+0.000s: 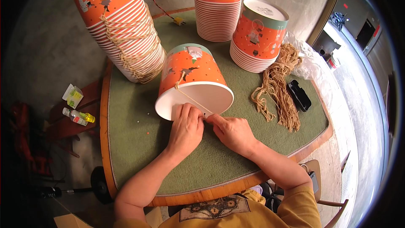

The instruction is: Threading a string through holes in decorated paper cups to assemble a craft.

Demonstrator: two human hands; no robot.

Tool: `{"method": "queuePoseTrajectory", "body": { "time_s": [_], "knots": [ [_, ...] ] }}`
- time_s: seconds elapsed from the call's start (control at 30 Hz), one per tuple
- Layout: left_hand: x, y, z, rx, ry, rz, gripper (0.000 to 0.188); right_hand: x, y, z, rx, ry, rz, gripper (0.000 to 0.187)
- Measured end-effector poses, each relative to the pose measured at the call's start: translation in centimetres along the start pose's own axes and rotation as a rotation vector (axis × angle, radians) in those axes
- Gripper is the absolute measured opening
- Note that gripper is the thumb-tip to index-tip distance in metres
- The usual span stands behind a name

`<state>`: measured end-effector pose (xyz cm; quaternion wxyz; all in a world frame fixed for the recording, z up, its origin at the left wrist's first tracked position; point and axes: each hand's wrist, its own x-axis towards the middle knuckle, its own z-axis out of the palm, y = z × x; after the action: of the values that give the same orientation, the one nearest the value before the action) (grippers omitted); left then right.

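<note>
An orange paper bucket (pixel 209 68) with a green band and printed figures lies tilted on the green tabletop, its white open mouth facing me. A tan cord (pixel 190 97) comes out near the upper left rim and crosses the mouth to the lower rim. My left hand (pixel 185 128) is closed on the lower rim, its fingers reaching inside the bucket. Beside it, my right hand (pixel 234 133) pinches at the rim where the cord ends, close to a small dark spot. The cord's tip is hidden between the fingers.
Tall nested bucket stacks stand behind: a cord-draped one (pixel 122 29) at left, another (pixel 217 12) at the back, a shorter one (pixel 259 38) at right. A tan cord bundle (pixel 280 88) lies near a black tray (pixel 299 96). A yellow plug (pixel 179 21) rests behind.
</note>
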<state>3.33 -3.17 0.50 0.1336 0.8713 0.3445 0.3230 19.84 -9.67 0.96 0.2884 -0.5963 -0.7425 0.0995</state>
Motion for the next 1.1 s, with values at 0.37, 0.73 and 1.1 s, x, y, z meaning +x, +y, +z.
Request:
{"method": "queuePoseTrajectory", "body": {
  "time_s": [0.37, 0.73, 1.1],
  "knots": [
    [0.3, 0.02, 0.06, 0.033, 0.015, -0.009, 0.016, 0.15, 0.13, -0.05, -0.011, -0.021, -0.017, 0.023],
    [0.05, -0.56, 0.1, 0.032, -0.005, 0.006, 0.02, 0.11, 0.13, 0.14, -0.013, -0.016, -0.007, 0.016],
    [-0.04, 0.01, -0.45, 0.023, -0.035, 0.048, 0.029, 0.1, 0.06, -0.25, 0.015, -0.038, 0.012, 0.014]
  ]
}}
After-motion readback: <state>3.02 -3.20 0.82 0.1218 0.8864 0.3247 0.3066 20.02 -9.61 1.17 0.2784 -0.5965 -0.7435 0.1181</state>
